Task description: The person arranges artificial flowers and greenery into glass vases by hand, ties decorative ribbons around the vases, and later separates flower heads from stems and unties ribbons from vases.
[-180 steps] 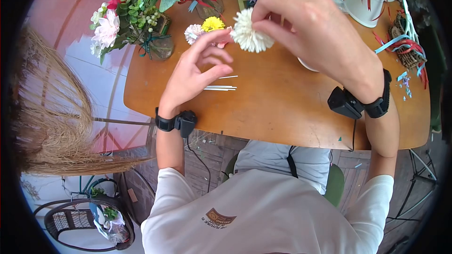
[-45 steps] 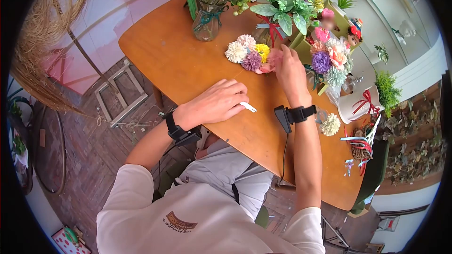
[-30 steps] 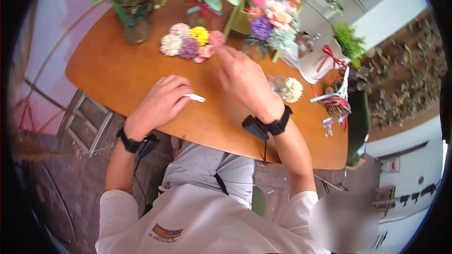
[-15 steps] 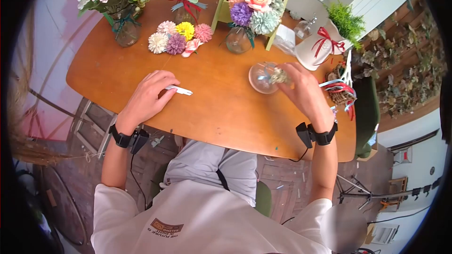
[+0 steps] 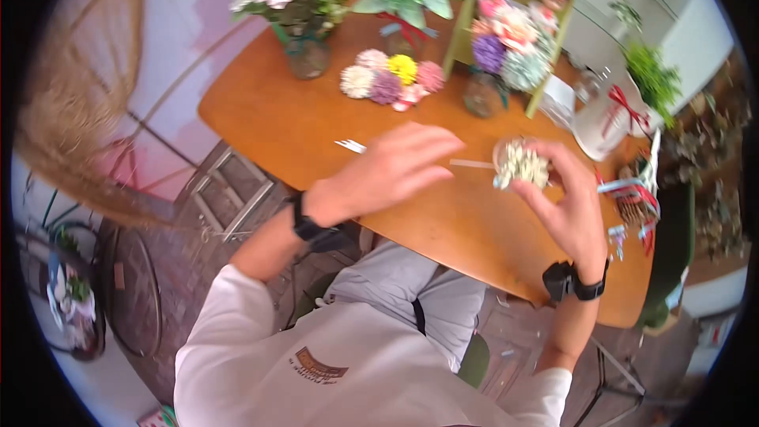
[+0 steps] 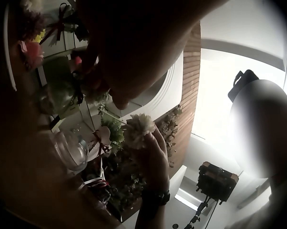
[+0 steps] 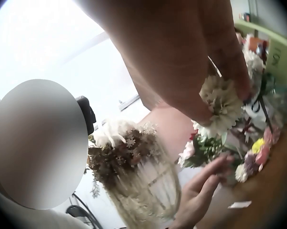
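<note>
My right hand pinches a cream pompom flower between thumb and fingers, above the table's right part. A thin white stick extends leftward from beside the flower, toward my left hand. That hand is raised over the table, palm down with fingers stretched out, and does not touch the flower. White sticks lie on the table behind it. In the left wrist view the flower sits upright in my right hand's fingers. A clear glass jar stands nearby.
Loose flowers lie in a group at the table's middle back. Flower arrangements in glass vases stand behind. A green frame with dolls, a white pot with red ribbon and a ribboned basket are at the right.
My left hand has left the white sticks and moved right, its fingers now extended. My right hand, earlier at the loose flowers, then the jar, now holds the cream flower turned toward the left hand.
</note>
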A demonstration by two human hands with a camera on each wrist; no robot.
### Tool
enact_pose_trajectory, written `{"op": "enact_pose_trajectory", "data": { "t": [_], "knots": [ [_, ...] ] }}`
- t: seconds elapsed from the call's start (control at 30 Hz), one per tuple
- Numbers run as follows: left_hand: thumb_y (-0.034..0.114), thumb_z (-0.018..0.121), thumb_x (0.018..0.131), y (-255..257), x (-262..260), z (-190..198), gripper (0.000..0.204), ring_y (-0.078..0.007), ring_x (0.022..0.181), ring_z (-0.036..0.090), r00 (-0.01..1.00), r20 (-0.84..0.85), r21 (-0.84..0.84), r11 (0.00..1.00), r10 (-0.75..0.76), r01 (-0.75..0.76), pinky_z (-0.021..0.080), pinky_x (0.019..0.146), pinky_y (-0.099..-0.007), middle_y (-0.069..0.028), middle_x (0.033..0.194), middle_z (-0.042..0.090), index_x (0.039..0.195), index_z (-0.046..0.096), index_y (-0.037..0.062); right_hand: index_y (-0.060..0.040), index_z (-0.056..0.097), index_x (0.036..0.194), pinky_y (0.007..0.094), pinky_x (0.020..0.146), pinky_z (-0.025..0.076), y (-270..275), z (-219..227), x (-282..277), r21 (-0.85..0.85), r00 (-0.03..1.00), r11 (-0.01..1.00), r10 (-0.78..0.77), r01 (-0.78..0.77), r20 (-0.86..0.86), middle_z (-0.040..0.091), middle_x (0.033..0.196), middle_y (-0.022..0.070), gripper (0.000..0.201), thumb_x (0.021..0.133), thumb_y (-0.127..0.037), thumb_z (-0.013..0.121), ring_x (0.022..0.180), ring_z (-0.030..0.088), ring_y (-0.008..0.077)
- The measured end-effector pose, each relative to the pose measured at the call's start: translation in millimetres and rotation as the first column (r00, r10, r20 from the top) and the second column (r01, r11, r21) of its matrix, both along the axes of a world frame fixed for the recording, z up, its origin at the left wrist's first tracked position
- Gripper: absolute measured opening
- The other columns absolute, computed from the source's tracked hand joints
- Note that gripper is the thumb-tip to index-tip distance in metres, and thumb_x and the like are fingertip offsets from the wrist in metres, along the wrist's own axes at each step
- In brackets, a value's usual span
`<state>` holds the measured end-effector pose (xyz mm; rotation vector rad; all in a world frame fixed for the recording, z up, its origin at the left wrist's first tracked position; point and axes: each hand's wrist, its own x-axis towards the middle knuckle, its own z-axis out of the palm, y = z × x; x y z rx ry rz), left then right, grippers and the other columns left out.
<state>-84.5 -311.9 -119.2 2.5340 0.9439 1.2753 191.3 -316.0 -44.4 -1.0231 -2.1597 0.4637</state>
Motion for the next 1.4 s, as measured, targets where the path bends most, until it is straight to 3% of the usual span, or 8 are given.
{"op": "enact_pose_trajectory", "data": {
  "t": [0.13,0.3,0.4,0.57,0.7,0.97,1.17,1.4],
  "knots": [
    [0.013,0.071,0.089,6.7,19.7,-6.9,0.024,-0.0286,0.095,0.066,0.994,-0.048,0.091,0.990,-0.100,0.104,0.053,0.083,-0.0399,-0.0126,0.105,0.070,0.108,0.068,-0.0020,-0.0039,0.066,0.115,0.0323,0.079,0.057,3.2,-21.6,-18.1,-0.134,0.990,0.984,0.110,-0.121,-0.086,0.070,0.107,0.0093,0.036,0.083,-0.011,0.080,0.093,0.069,0.0220],
    [0.012,0.069,0.089,3.5,8.5,-12.9,0.016,-0.0269,0.088,0.066,0.991,-0.131,0.015,0.999,-0.036,0.038,0.053,0.078,-0.0390,-0.0114,0.094,0.071,0.098,0.070,-0.0023,-0.0022,0.066,0.112,0.0323,0.080,0.057,9.9,-36.4,-17.2,-0.190,0.990,0.974,0.104,-0.120,-0.096,0.069,0.105,0.0093,0.030,0.085,-0.007,0.076,0.093,0.069,0.0212],
    [0.011,0.068,0.090,12.5,-14.2,-15.9,0.013,-0.0270,0.085,0.066,0.986,-0.165,0.047,0.999,0.017,-0.010,0.053,0.077,-0.0384,-0.0103,0.089,0.071,0.093,0.072,-0.0012,-0.0013,0.065,0.110,0.0318,0.081,0.057,17.7,-42.6,-11.8,-0.195,0.966,0.978,0.023,-0.075,-0.257,0.069,0.103,0.0093,0.025,0.086,-0.004,0.071,0.093,0.069,0.0208],
    [0.012,0.067,0.092,28.6,-54.3,-18.5,0.018,-0.0278,0.097,0.063,0.900,-0.391,-0.052,0.972,0.192,-0.230,0.052,0.085,-0.0398,-0.0098,0.102,0.069,0.103,0.072,-0.0012,-0.0015,0.064,0.112,0.0337,0.082,0.055,23.5,-44.5,-2.5,-0.112,0.980,0.993,0.022,-0.044,-0.196,0.067,0.103,0.0113,0.027,0.086,-0.008,0.069,0.093,0.067,0.0254],
    [0.011,0.067,0.092,25.3,-63.5,-16.1,0.021,-0.0287,0.108,0.060,0.861,-0.490,-0.178,0.952,0.133,-0.249,0.050,0.092,-0.0398,-0.0109,0.113,0.065,0.109,0.071,-0.0013,-0.0013,0.063,0.113,0.0370,0.081,0.053,23.8,-56.4,-4.6,-0.099,0.986,0.992,0.057,-0.073,-0.158,0.068,0.104,0.0139,0.027,0.088,-0.010,0.067,0.092,0.065,0.0308],
    [0.009,0.072,0.088,4.9,-64.2,-19.4,0.030,-0.0297,0.115,0.058,0.905,-0.421,-0.364,0.901,0.065,-0.234,0.047,0.099,-0.0391,-0.0105,0.121,0.063,0.116,0.069,-0.0005,-0.0008,0.063,0.115,0.0395,0.082,0.052,26.5,-64.6,-2.4,-0.106,0.991,0.991,0.071,-0.083,-0.111,0.068,0.106,0.0160,0.029,0.088,-0.010,0.065,0.094,0.065,0.0336],
    [0.006,0.070,0.088,-4.7,-71.4,-28.1,0.036,-0.0317,0.126,0.055,0.879,-0.413,-0.237,0.904,0.239,-0.357,0.044,0.106,-0.0395,-0.0130,0.133,0.061,0.123,0.067,0.0013,-0.0010,0.064,0.114,0.0417,0.085,0.052,27.8,-73.7,-2.5,-0.055,0.990,0.995,0.074,-0.081,-0.117,0.068,0.106,0.0172,0.029,0.088,-0.012,0.065,0.098,0.065,0.0360],
    [0.001,0.061,0.091,-22.4,-69.3,-40.9,0.050,-0.0327,0.144,0.041,0.890,-0.402,-0.261,0.905,0.215,-0.336,0.033,0.118,-0.0400,-0.0152,0.152,0.048,0.140,0.054,0.0014,-0.0010,0.064,0.113,0.0430,0.087,0.053,29.9,-77.2,-2.7,-0.017,0.992,0.994,0.102,-0.104,-0.079,0.069,0.105,0.0182,0.028,0.088,-0.013,0.066,0.099,0.065,0.0368]
  ]
}}
